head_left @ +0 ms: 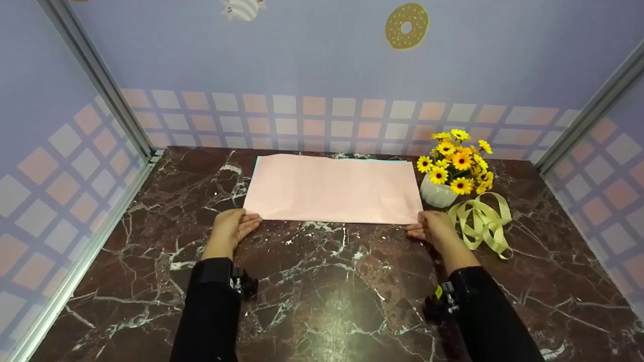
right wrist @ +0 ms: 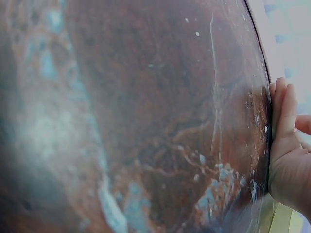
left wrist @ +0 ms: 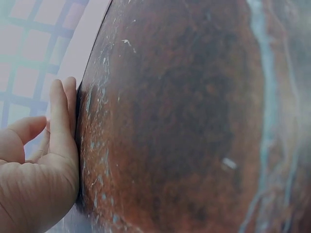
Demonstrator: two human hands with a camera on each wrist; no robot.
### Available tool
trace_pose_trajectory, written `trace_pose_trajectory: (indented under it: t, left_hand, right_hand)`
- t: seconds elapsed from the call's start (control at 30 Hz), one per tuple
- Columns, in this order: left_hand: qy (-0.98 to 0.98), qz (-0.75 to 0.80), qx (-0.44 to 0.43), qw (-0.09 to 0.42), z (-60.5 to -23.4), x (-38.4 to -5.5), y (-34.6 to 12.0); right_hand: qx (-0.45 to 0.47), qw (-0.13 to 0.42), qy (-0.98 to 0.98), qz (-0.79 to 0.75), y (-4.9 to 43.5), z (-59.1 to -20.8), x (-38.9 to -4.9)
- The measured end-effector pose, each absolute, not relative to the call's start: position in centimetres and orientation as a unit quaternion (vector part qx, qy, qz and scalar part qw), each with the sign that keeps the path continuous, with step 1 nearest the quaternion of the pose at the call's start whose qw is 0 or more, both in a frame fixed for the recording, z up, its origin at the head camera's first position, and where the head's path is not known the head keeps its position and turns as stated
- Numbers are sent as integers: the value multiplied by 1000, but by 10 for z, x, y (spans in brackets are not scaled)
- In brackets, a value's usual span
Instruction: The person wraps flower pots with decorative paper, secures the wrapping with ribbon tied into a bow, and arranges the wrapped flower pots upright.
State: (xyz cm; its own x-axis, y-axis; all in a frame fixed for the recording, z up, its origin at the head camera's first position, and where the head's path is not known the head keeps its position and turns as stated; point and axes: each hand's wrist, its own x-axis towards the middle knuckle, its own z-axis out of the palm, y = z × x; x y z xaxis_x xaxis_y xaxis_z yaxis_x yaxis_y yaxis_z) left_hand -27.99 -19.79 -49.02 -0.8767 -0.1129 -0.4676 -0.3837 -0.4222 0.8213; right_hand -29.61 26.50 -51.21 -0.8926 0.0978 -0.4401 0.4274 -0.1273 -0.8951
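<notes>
A pale pink sheet of paper (head_left: 332, 188) lies across the far middle of the table, lightly creased, with thin blue edges showing from beneath at its left and back. My left hand (head_left: 233, 229) is at its near left corner, pinching it with thumb and forefinger while other fingers stretch along the table. At the near right corner, my right hand (head_left: 436, 229) pinches the paper in the same way. In the left wrist view, the left hand (left wrist: 43, 165) has its edge against the tabletop. The right hand (right wrist: 291, 150) is partly cut off in its own wrist view.
A white pot (head_left: 438, 192) with yellow artificial flowers (head_left: 455, 161) stands just right of the paper. Beside my right hand lies a loose coil of pale yellow ribbon (head_left: 483, 223). Patterned wall panels (head_left: 322, 115) enclose the dark marbled table (head_left: 322, 286) at back and sides.
</notes>
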Motion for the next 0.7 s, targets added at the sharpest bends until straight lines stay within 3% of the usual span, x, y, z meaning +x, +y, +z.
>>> trace_pose_trajectory:
  t: [0.7]
  left_hand:
    - [499,832,-230,76,-493,-281,-201]
  right_hand:
    - [184,145,614,-754,271,-509,-295]
